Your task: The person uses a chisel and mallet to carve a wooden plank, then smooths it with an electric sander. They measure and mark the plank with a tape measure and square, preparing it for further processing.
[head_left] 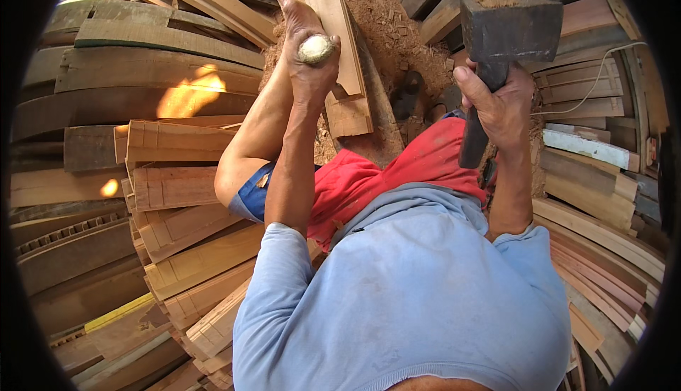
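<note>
My left hand [312, 79] is closed round what looks like a chisel [316, 49]. Only its rounded, pale handle end faces me, and the blade is hidden beneath the fist. The hand is over the left edge of a light wooden plank [337, 29], close to my bare foot [296, 14]. On the right, my right hand [505, 104] grips a mallet [511, 31] by its dark handle. Its big, dark block head is raised above the fist, apart from the chisel and plank.
Wood shavings and chips [386, 19] cover the ground beyond the plank. Cut boards with marked lines [177, 189] are stacked at my left. More boards [585, 185] lie along the right, with a thin pale cord [599, 72] above them.
</note>
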A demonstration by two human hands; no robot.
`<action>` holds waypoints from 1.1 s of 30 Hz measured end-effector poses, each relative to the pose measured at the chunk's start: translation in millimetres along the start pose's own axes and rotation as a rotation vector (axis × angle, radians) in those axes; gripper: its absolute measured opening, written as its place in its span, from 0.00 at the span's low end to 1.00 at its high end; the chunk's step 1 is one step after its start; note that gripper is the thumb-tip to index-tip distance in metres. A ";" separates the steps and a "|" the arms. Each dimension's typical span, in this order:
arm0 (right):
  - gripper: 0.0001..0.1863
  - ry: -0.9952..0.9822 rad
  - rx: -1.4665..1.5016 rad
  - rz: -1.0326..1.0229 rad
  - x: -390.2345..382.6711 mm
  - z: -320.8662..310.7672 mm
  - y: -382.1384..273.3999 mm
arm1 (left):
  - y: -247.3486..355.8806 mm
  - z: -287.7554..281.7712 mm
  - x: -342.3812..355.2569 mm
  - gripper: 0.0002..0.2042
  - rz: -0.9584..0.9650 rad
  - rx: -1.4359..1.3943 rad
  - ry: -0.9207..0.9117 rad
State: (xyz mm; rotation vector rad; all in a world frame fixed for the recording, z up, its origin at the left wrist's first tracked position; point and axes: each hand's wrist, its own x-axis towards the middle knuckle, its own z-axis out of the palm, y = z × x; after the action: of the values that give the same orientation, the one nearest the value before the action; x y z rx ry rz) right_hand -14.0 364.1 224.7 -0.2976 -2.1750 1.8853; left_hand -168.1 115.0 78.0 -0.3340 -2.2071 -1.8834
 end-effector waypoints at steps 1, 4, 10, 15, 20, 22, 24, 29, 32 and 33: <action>0.13 -0.017 -0.015 -0.018 2.4 3.4 -7.7 | 0.7 1.2 -2.4 0.11 0.001 -0.016 0.027; 0.14 -0.065 -0.150 -0.156 11.3 18.4 -23.7 | 2.8 4.5 -14.7 0.12 0.008 -0.049 0.069; 0.16 -0.331 -0.727 -0.413 49.7 66.4 4.0 | 16.4 8.4 -21.2 0.15 0.014 -0.077 -0.051; 0.17 -0.487 -0.614 -0.244 49.9 75.1 1.1 | 25.5 6.2 -22.4 0.16 0.064 -0.013 -0.125; 0.18 -0.411 -0.272 0.018 13.5 50.1 17.8 | 22.8 18.2 -18.2 0.13 0.038 0.000 -0.244; 0.16 -0.311 -0.161 0.089 1.0 35.2 32.5 | 40.5 34.3 -15.3 0.12 0.076 -0.003 -0.306; 0.15 -0.217 -0.053 0.217 -8.7 13.7 37.7 | 43.7 52.9 -11.6 0.12 -0.047 -0.017 -0.490; 0.12 0.050 0.053 0.220 -25.4 -37.8 39.6 | 36.8 88.0 -9.0 0.13 -0.020 0.108 -0.850; 0.10 0.209 0.057 0.199 -31.4 -70.5 35.5 | 35.6 99.9 -10.8 0.13 -0.019 0.135 -0.940; 0.09 0.247 0.081 0.159 -31.8 -82.1 40.2 | 35.8 102.3 -11.5 0.12 -0.032 0.139 -0.962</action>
State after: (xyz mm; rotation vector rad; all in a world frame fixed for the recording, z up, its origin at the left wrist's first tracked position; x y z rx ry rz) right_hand 41.8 437.1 194.2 -0.6672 -1.9577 1.8968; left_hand -148.1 221.1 92.2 -1.4254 -2.8659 -1.7559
